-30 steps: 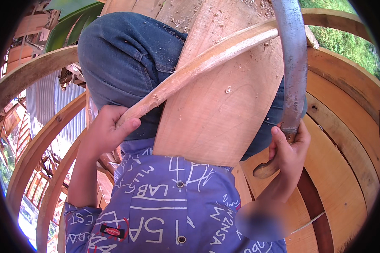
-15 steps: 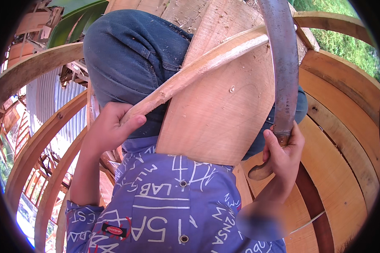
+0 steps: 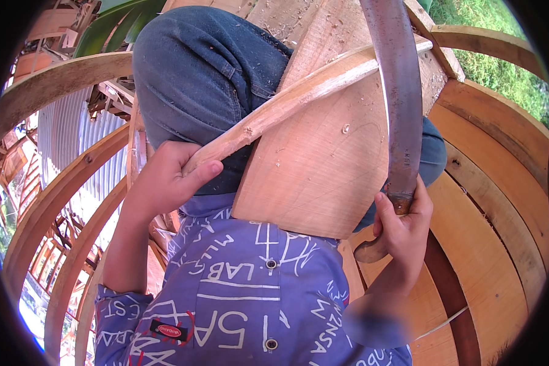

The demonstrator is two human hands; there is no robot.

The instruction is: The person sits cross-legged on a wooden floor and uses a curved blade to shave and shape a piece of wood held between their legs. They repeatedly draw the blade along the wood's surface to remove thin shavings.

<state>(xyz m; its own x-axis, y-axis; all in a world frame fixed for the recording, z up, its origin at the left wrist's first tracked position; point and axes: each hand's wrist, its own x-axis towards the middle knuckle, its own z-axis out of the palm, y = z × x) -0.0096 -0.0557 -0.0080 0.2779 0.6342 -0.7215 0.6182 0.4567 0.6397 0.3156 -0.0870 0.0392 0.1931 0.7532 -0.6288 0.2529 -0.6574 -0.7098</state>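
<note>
My left hand (image 3: pixel 180 177) is closed around the near end of a long, pale wooden stick (image 3: pixel 287 104), thumb lying along it. The stick slants up to the right across a wide wooden board (image 3: pixel 317 171) that rests over my lap. In my right hand (image 3: pixel 404 222) is the wooden handle of a machete (image 3: pixel 402 104), its broad dark blade pointing away from me. The blade crosses over the stick near the stick's far end and hides part of it; whether the two touch I cannot tell.
Wood shavings (image 3: pixel 345 129) lie on the board. Curved timber ribs (image 3: pixel 61 79) rise at the left, with corrugated metal sheet (image 3: pixel 79 134) beyond. Wide planks (image 3: pixel 476 238) form a curving wall on the right. Grass (image 3: pixel 494 73) shows at the far right.
The machete has shifted slightly left over the stick, so the stick's far tip now shows right of the blade. Both hands keep their grip.
</note>
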